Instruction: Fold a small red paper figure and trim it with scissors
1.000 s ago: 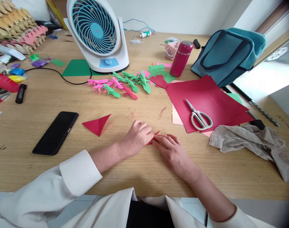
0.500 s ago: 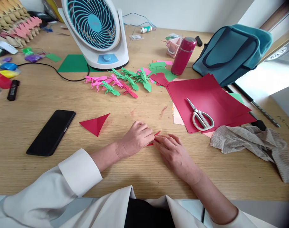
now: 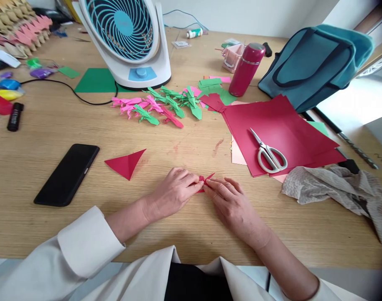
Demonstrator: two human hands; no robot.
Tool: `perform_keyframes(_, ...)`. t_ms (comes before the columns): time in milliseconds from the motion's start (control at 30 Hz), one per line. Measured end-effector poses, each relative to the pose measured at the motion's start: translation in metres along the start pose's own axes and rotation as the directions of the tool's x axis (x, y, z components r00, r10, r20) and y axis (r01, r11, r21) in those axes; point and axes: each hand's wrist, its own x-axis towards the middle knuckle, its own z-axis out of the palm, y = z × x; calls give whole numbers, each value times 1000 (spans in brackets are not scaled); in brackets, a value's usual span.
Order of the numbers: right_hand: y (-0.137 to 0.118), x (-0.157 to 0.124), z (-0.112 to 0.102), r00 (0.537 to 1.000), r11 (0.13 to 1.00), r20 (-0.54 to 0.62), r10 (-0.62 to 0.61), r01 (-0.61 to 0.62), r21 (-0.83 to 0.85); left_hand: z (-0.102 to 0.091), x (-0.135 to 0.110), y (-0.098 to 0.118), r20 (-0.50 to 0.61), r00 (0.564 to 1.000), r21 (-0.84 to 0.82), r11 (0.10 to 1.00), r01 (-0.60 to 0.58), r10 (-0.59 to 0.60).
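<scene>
A small folded piece of red paper (image 3: pixel 202 179) lies on the table between my fingertips, its pointed end sticking out at the upper right. My left hand (image 3: pixel 175 190) pinches its left side with thumb and fingers. From the right, my right hand (image 3: pixel 233 205) presses its fingers on the same paper, covering much of it. A folded red paper triangle (image 3: pixel 126 164) rests on the wood to the left of my hands. Beyond them lie folded green paper figures (image 3: pixel 172 102), pink paper figures (image 3: pixel 128 104) and a red one (image 3: pixel 172 118).
Scissors (image 3: pixel 268 154) lie on large red paper sheets (image 3: pixel 291 125) at the right, beside a crumpled cloth (image 3: pixel 332 186). A red flask (image 3: pixel 246 69) and a teal bag (image 3: pixel 313 62) stand behind. A fan (image 3: pixel 141 50) is at the back, a phone (image 3: pixel 67 174) at the left.
My left hand has shifted slightly left and down along the paper, uncovering more of its folded part. My right hand stays pressed on it. The view has moved a little.
</scene>
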Motion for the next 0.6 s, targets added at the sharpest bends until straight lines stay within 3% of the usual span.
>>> perform_keyframes(167,-1,0,2,1000,999,-10,-16,16,-37,5,-7,4,-2,997,-26,997,78,-78)
perform_keyframes(600,-7,3,3,999,996,-39,6,-9,-90,2,-11,8,-43,997,34,997,63,-61)
